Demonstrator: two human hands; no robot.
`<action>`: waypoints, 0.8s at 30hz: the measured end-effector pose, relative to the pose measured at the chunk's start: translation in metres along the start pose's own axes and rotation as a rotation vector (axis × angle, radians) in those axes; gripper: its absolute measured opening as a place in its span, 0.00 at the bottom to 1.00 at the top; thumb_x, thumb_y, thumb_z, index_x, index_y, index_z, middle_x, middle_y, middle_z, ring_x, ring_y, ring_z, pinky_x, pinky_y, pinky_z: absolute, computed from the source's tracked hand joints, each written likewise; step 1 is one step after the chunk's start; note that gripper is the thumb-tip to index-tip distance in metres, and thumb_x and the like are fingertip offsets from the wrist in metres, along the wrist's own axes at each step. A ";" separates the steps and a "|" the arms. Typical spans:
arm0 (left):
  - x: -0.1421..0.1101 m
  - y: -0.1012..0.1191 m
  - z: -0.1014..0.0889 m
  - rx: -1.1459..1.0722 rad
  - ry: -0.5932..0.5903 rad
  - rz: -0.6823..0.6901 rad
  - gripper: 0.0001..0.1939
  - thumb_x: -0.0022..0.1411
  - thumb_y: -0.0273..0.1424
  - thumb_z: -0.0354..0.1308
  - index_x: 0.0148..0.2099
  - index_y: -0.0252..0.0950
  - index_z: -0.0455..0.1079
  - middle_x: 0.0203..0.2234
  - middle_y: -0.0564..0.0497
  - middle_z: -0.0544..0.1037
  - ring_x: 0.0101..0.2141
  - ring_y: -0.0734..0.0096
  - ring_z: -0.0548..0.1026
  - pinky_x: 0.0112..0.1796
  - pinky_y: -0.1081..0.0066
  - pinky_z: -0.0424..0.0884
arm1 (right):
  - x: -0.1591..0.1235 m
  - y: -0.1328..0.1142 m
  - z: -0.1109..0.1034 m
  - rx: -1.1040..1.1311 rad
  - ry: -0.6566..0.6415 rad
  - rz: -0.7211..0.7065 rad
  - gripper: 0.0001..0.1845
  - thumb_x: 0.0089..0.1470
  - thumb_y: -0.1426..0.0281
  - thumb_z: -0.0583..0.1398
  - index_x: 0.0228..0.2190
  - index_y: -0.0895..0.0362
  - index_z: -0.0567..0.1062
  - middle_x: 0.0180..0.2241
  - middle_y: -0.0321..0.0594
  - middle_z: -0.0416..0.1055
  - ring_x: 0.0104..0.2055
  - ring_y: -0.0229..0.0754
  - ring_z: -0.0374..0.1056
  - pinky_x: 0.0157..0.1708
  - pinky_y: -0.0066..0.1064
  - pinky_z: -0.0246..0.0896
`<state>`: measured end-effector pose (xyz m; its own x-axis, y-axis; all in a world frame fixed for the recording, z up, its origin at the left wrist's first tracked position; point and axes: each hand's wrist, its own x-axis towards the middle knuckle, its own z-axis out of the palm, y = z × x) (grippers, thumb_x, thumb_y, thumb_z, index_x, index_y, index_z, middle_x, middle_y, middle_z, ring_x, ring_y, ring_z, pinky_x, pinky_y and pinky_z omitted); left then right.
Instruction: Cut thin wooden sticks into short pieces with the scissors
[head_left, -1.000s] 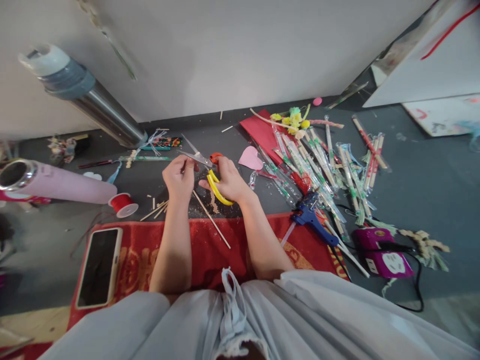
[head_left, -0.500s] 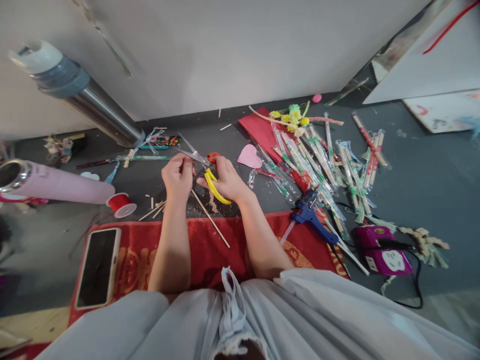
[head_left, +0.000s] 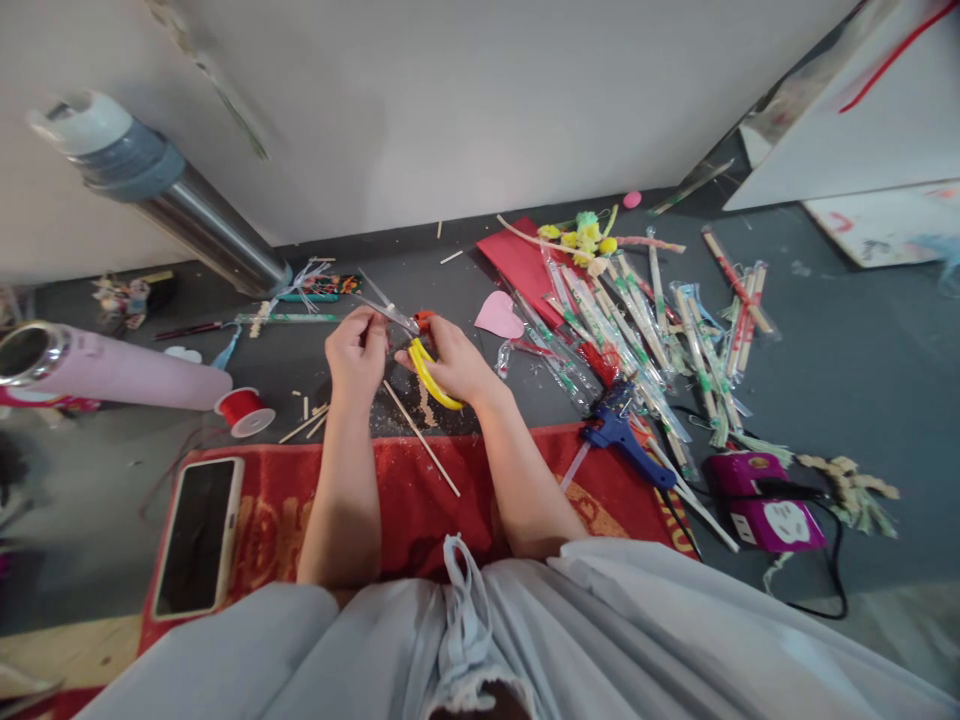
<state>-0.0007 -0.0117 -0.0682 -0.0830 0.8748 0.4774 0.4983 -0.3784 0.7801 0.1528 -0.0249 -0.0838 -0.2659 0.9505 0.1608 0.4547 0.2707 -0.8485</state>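
Note:
My right hand [head_left: 457, 362] grips a pair of scissors by the yellow and orange handles [head_left: 433, 378]. The scissor blades [head_left: 386, 308] point up and left and stand apart. Close against the blades, my left hand [head_left: 355, 350] is closed, fingertips pinched together; what they hold, if anything, is too small to make out. Beneath and between the hands a thin wooden stick [head_left: 421, 437] lies slanting from the grey table onto the red towel [head_left: 420, 520]. Short cut stick pieces [head_left: 306, 424] are to the left of my left wrist.
Left stand a steel flask [head_left: 217, 225], a pink bottle [head_left: 142, 370], a red ribbon spool [head_left: 246, 411] and a phone [head_left: 199, 535]. Rightward lie a pink paper heart [head_left: 499, 315], wrapped chopsticks [head_left: 630, 310], a blue glue gun [head_left: 626, 440] and a purple power block [head_left: 765, 500] with a cord.
Both hands stay almost in place. The right hand's fingers have drawn slightly closer around the scissor handles, and the view has shifted a little.

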 end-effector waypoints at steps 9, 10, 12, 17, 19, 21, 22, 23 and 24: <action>0.000 -0.003 0.003 -0.020 0.032 -0.060 0.21 0.64 0.49 0.52 0.31 0.37 0.69 0.17 0.57 0.65 0.18 0.79 0.63 0.22 0.76 0.61 | 0.000 -0.018 -0.005 -0.107 -0.029 0.191 0.23 0.55 0.59 0.60 0.49 0.58 0.71 0.42 0.46 0.76 0.43 0.48 0.72 0.45 0.38 0.65; 0.000 -0.003 0.005 -0.053 0.044 -0.074 0.22 0.64 0.51 0.52 0.33 0.37 0.69 0.18 0.56 0.66 0.19 0.79 0.65 0.23 0.75 0.63 | 0.000 -0.020 -0.006 -0.094 -0.022 0.209 0.23 0.55 0.58 0.60 0.48 0.58 0.71 0.41 0.46 0.76 0.42 0.48 0.73 0.44 0.38 0.65; -0.001 -0.006 0.010 -0.150 0.043 -0.112 0.24 0.61 0.54 0.53 0.39 0.37 0.69 0.26 0.53 0.72 0.25 0.76 0.71 0.28 0.74 0.69 | 0.001 -0.021 -0.006 -0.054 -0.001 0.252 0.21 0.55 0.55 0.59 0.44 0.57 0.72 0.39 0.45 0.77 0.40 0.48 0.72 0.42 0.37 0.65; -0.012 -0.012 0.026 -0.384 -0.329 -0.157 0.45 0.47 0.61 0.62 0.59 0.41 0.60 0.54 0.39 0.70 0.53 0.55 0.72 0.48 0.60 0.73 | 0.002 -0.012 -0.008 0.088 0.061 0.296 0.21 0.56 0.50 0.56 0.35 0.55 0.73 0.33 0.42 0.76 0.36 0.45 0.72 0.38 0.34 0.64; -0.018 -0.011 0.034 -0.437 -0.466 -0.159 0.55 0.40 0.62 0.65 0.64 0.41 0.54 0.61 0.37 0.63 0.59 0.48 0.67 0.53 0.55 0.71 | 0.003 -0.007 -0.008 0.169 0.093 0.302 0.21 0.57 0.50 0.54 0.34 0.55 0.73 0.32 0.40 0.76 0.35 0.43 0.71 0.37 0.32 0.63; -0.023 -0.009 0.040 -0.465 -0.522 -0.169 0.60 0.37 0.62 0.66 0.67 0.42 0.50 0.63 0.36 0.59 0.60 0.45 0.65 0.54 0.52 0.70 | 0.004 -0.004 -0.007 0.209 0.098 0.310 0.22 0.56 0.50 0.54 0.31 0.55 0.73 0.30 0.39 0.75 0.32 0.41 0.70 0.34 0.31 0.61; -0.025 -0.008 0.042 -0.466 -0.526 -0.174 0.61 0.37 0.61 0.67 0.67 0.42 0.48 0.63 0.36 0.58 0.60 0.45 0.65 0.54 0.52 0.70 | 0.004 -0.004 -0.007 0.218 0.094 0.312 0.22 0.56 0.49 0.54 0.30 0.55 0.72 0.28 0.38 0.75 0.31 0.41 0.69 0.32 0.31 0.60; -0.027 -0.008 0.044 -0.457 -0.517 -0.175 0.61 0.37 0.61 0.67 0.68 0.42 0.48 0.63 0.37 0.58 0.60 0.45 0.64 0.56 0.51 0.69 | 0.004 -0.004 -0.007 0.226 0.091 0.314 0.22 0.56 0.49 0.54 0.29 0.55 0.72 0.27 0.38 0.74 0.30 0.40 0.68 0.31 0.30 0.59; -0.028 -0.007 0.046 -0.442 -0.501 -0.172 0.61 0.38 0.61 0.66 0.67 0.41 0.48 0.62 0.37 0.58 0.60 0.45 0.63 0.57 0.50 0.67 | 0.004 -0.004 -0.006 0.237 0.088 0.312 0.22 0.56 0.49 0.54 0.29 0.55 0.72 0.27 0.38 0.73 0.29 0.40 0.68 0.31 0.29 0.58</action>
<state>0.0376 -0.0192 -0.1056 0.3322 0.9276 0.1708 0.1063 -0.2167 0.9704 0.1552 -0.0210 -0.0771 -0.0679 0.9937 -0.0893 0.2905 -0.0659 -0.9546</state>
